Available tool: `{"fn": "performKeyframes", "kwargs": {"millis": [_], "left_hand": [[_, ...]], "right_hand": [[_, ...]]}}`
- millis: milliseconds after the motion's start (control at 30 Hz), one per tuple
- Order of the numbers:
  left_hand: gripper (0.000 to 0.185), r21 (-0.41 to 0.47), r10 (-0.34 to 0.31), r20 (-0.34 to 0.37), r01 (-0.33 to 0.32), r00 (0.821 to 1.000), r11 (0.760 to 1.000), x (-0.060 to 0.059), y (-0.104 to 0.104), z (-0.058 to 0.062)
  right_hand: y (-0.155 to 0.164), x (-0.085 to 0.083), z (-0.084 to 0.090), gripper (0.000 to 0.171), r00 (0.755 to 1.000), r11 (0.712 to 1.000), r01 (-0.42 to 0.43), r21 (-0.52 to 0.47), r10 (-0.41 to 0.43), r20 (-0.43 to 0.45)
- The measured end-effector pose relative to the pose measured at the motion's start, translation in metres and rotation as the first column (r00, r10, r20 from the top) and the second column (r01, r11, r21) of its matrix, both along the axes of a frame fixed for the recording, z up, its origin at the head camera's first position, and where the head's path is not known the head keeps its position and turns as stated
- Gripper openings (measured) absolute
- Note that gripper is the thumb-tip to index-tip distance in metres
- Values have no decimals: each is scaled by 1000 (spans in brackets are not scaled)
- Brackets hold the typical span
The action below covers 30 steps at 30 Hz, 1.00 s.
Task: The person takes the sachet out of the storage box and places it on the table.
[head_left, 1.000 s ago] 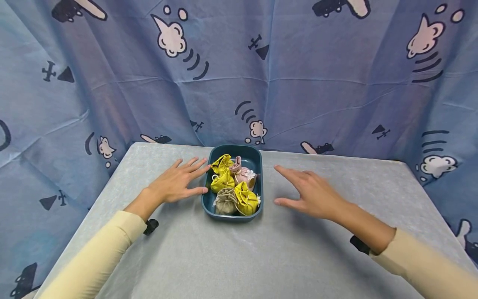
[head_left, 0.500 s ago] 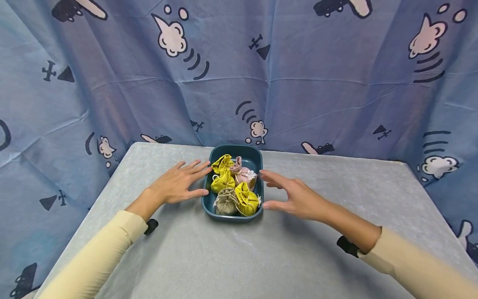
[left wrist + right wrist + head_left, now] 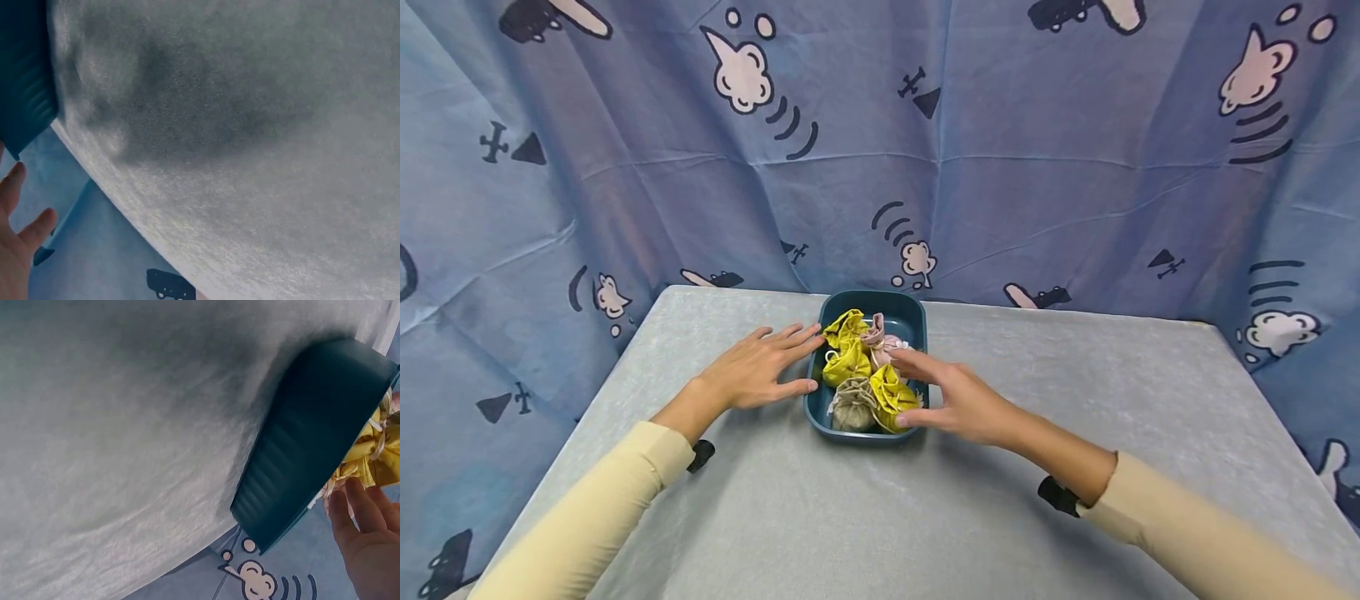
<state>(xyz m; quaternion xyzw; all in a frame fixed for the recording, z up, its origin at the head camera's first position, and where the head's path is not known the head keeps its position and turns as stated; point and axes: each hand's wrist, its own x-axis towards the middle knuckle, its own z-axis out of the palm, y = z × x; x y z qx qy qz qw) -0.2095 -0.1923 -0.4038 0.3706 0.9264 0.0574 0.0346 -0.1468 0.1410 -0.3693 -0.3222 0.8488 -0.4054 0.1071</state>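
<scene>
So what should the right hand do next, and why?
Probably lower the right hand a little and close its fingers round the near yellow pouch. The hand is open over the right side of the tray, with that pouch just under its thumb and fingers, and nothing is held yet. The left hand lies flat against the tray's left wall.

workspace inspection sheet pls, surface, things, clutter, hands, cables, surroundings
surface: grey cloth-covered table.
things: teal tray holding small drawstring pouches: two yellow pouches, a third yellow pouch, a pink pouch and a beige pouch.
clutter: nothing seen.
hands: left hand flat on the table, fingertips at the tray's left rim; right hand open over the tray's right side, holding nothing.
cables: nothing seen.
surroundings: blue cartoon-print backdrop behind and beside the table.
</scene>
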Motion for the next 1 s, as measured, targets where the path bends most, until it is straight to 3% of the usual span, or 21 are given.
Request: {"fn": "performKeyframes", "kwargs": {"millis": [533, 633, 767, 1000], "left_hand": [[76, -12, -2, -10, 2, 1000, 1000, 2, 1, -2], [75, -8, 1, -11, -2, 1000, 1000, 3, 1, -2], [75, -10, 1, -15, -1, 1000, 1000, 3, 1, -3], [74, 5, -3, -8, 3, 1000, 1000, 2, 0, -4]], "right_hand": [[-19, -4, -9, 86, 999, 1000, -26, 4, 26, 25], [-18, -5, -10, 87, 1000, 999, -27, 35, 27, -11], [-19, -5, -11, 81, 999, 998, -16, 62, 19, -47], [-23, -8, -11, 72, 1000, 999, -18, 36, 18, -13]]}}
